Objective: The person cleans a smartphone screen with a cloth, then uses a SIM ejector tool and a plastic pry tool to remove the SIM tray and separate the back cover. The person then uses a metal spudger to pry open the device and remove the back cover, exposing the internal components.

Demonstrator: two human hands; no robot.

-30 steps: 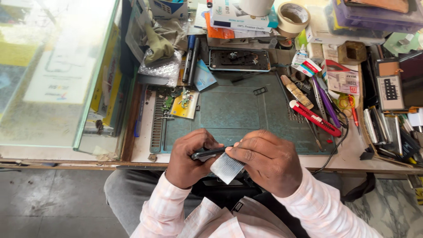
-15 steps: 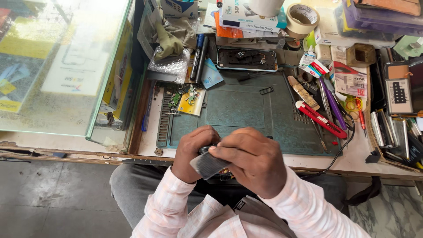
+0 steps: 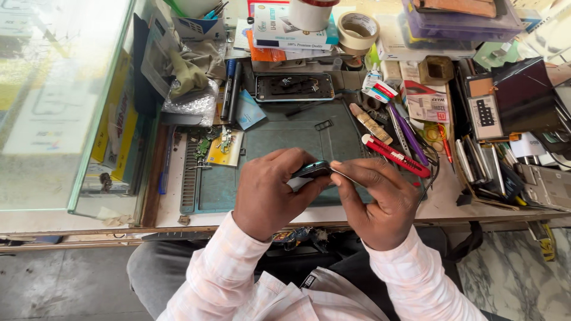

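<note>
Both hands have risen over the green mat (image 3: 279, 148): left hand (image 3: 267, 193) still clamps the dark phone (image 3: 310, 170), right hand (image 3: 375, 202) pinching its edge.

A cluttered wooden workbench (image 3: 452, 208) stretches ahead of the hands, its front edge running just beneath them. A dark green rubber work mat (image 3: 279, 134) covers its middle. Left of the hands stands a glass display case (image 3: 71, 107), catching bright daylight. Below, grey marble-patterned floor (image 3: 517, 279) shows at the right.
</note>
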